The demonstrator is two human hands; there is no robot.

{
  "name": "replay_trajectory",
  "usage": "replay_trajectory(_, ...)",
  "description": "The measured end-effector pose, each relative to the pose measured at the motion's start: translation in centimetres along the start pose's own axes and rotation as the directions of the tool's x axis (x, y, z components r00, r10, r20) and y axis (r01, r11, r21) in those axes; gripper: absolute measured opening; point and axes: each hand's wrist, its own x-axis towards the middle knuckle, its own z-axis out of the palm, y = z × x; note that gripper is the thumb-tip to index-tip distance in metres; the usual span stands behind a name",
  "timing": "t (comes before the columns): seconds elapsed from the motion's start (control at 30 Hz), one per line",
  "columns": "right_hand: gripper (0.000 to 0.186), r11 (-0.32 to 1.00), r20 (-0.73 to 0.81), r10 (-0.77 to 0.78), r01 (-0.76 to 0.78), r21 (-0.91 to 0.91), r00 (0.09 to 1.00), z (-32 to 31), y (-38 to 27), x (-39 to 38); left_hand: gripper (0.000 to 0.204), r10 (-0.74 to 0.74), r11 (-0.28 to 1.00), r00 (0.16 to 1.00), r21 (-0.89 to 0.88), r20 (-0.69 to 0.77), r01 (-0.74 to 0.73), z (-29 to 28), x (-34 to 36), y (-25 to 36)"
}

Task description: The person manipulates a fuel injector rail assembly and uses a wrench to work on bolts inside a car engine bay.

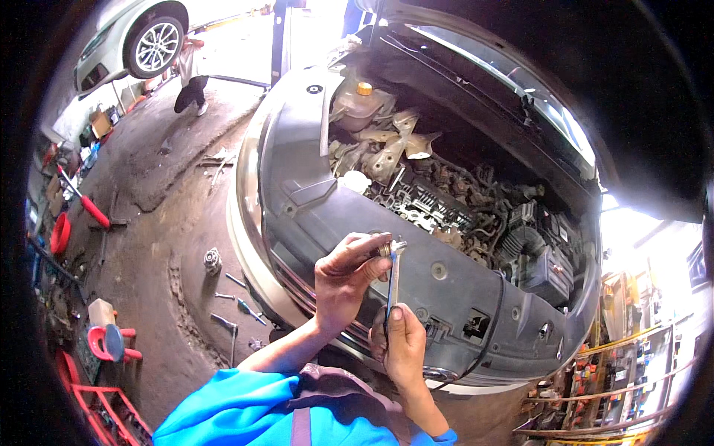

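Note:
In front of my chest, over the car's black front panel (349, 227), both hands are raised close together. My left hand (343, 281) is closed, pinching a small cylindrical metal part (385, 250) between thumb and fingers; its exact kind is too small to tell. My right hand (405, 342) wraps round a long, slim silver wrench (394, 281), held upright. The wrench's head meets the small part at my left fingertips. Beyond my hands lies the open engine (428, 208), its metal upper parts exposed.
A black battery box (547, 271) sits at the engine bay's right. Hand tools (242, 306) and a round metal part (213, 260) lie on the floor to the left. A raised car (134, 44) and a person (191, 78) are far left. Shelving (625, 357) stands at right.

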Motion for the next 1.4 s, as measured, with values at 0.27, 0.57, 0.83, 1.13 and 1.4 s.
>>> replay_trajectory(0.27,0.035,0.992,0.034,0.085,-0.088,0.093,0.996,-1.0,0.1,0.4,0.031,-0.053,0.983,0.991,0.18,0.124,0.03,0.3,0.5,0.2)
replay_trajectory(0.57,0.036,0.999,0.079,0.038,-0.038,-0.006,0.996,-2.3,0.4,1.1,0.033,-0.307,0.89,0.91,-0.255,0.279,0.378,-2.3,1.3,-0.8)
replay_trajectory(0.83,0.024,0.987,-0.107,-0.084,0.068,-0.147,0.991,-2.0,2.0,1.6,0.035,-0.256,0.848,0.95,-0.429,0.181,0.311,-2.1,0.7,-1.4)
replay_trajectory(1.13,0.02,0.852,-0.114,-0.351,0.266,-0.452,0.929,-3.4,-2.4,1.3,0.027,-0.345,0.862,0.916,-0.317,0.205,0.396,-3.4,-0.2,-0.3)
replay_trajectory(1.4,0.028,0.889,0.215,-0.343,0.39,-0.24,0.914,-4.6,-4.4,1.5,0.041,-0.398,0.889,0.892,-0.15,0.217,0.433,-3.3,-1.1,0.2)
